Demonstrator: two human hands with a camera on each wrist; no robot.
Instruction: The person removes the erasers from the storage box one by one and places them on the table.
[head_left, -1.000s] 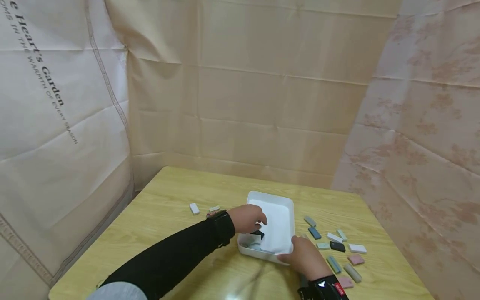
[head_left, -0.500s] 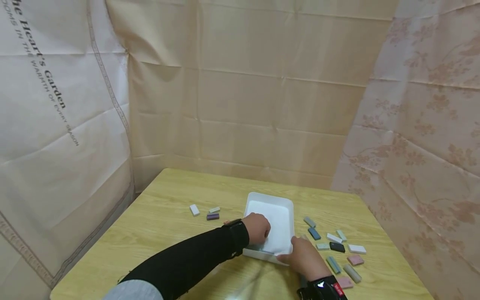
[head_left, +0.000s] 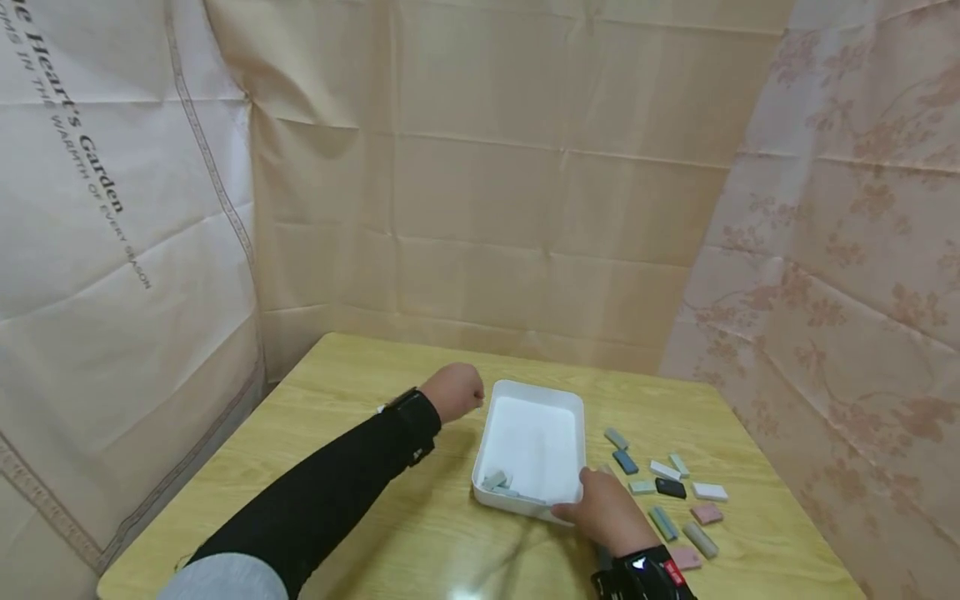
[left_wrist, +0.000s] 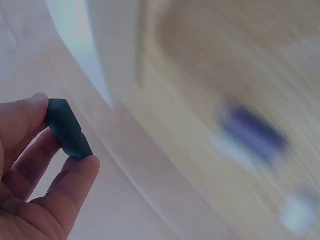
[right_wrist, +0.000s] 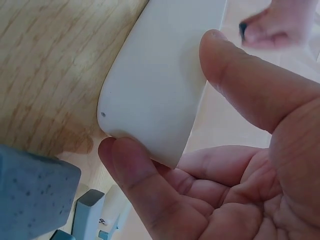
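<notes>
Between thumb and fingertips, my left hand (head_left: pixel 453 393) pinches a small dark teal rectangular block (left_wrist: pixel 68 129). It is above the table, just left of the far half of the white plastic tray (head_left: pixel 538 425). My right hand (head_left: pixel 611 512) holds the tray at its near right corner, with the thumb at the rim and the fingers curled against the outer wall. A few pale blocks (head_left: pixel 497 481) lie in the tray's near left corner. Below the left hand, a purple block (left_wrist: pixel 255 134) shows blurred on the table.
Right of the tray lie several scattered blocks, including a black block (head_left: pixel 670 488), a white block (head_left: pixel 709 492) and a pink block (head_left: pixel 707 513). Fabric sheets (head_left: pixel 480 192) hang behind and beside the wooden table (head_left: pixel 360 367).
My left hand reached into the tray, then came out to the left and away from me with the dark block. The right hand has stayed on the tray's corner.
</notes>
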